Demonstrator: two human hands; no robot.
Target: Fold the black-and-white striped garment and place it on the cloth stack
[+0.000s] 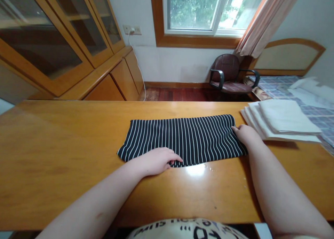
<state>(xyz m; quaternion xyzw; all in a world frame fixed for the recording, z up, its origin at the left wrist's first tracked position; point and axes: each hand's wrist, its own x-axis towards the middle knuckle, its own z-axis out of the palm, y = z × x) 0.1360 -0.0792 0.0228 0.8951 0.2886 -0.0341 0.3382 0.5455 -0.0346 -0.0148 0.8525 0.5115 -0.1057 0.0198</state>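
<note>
Nearest on my feed: left hand [158, 160] on the near edge of the striped cloth [188, 138], fingers bent, can't tell if it's pinching or only pressing. Right hand [246, 136] at the cloth's right end, thumb on top, other fingers hidden, so can't tell if I have a grip there. Cloth lies across the middle of the wooden table [65, 145], long side left-right, near edge bowed towards me, stripes wavy near the right end. Step looks like straightening; to do it well I'd press lightly with the left, ease the right end outward, square corners, no dragging the whole piece. Counts, near to far: two hands, one striped cloth, one table, one white fabric stack [289, 117] (several layers, too merged to number), one cabinet [114, 78], one bed [276, 84], one chair [229, 68], one curtain [271, 19], one window [193, 9]
</note>
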